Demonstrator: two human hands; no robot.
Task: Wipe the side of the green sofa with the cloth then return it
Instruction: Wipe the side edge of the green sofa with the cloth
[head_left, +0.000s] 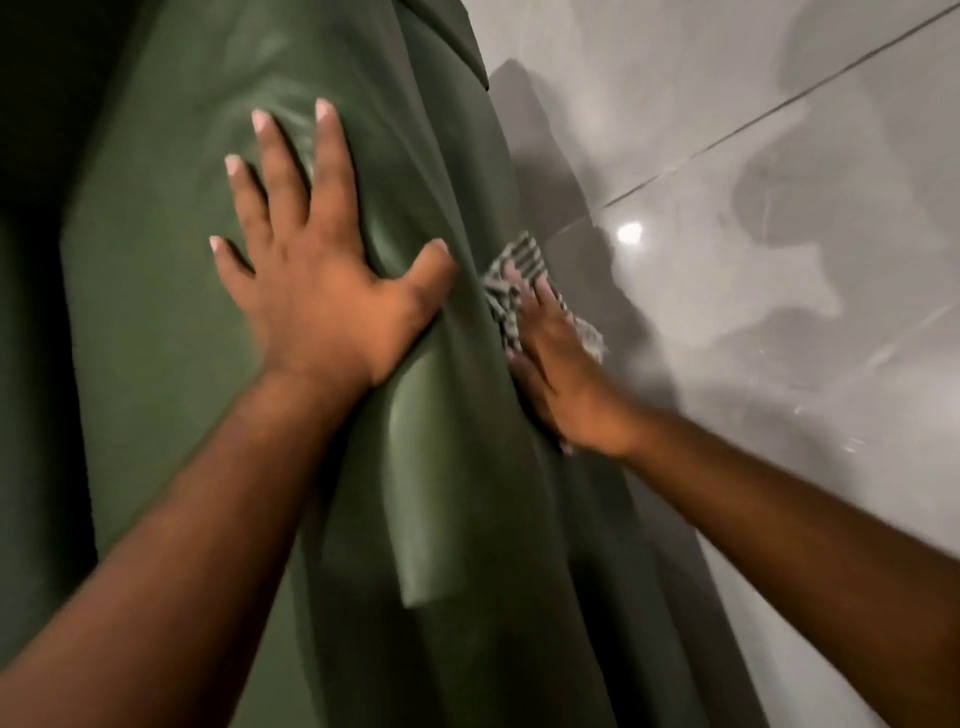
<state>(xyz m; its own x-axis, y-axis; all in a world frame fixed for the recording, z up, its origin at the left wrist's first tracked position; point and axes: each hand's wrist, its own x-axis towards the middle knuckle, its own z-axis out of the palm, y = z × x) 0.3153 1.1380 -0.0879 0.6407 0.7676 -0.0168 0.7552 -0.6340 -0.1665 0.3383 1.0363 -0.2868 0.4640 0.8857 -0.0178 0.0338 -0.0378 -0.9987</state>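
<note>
The green sofa (171, 364) fills the left and middle of the view, seen from above its arm. My left hand (317, 275) lies flat on top of the arm, fingers spread, holding nothing. My right hand (558, 374) presses a striped grey-and-white cloth (511, 275) against the outer side of the sofa, low down near the floor. Most of the cloth is hidden under the hand and behind the sofa's edge.
A glossy grey tiled floor (779, 260) runs along the right of the sofa, with a dark grout line and a bright light reflection. My shadow falls across the tiles beside the sofa.
</note>
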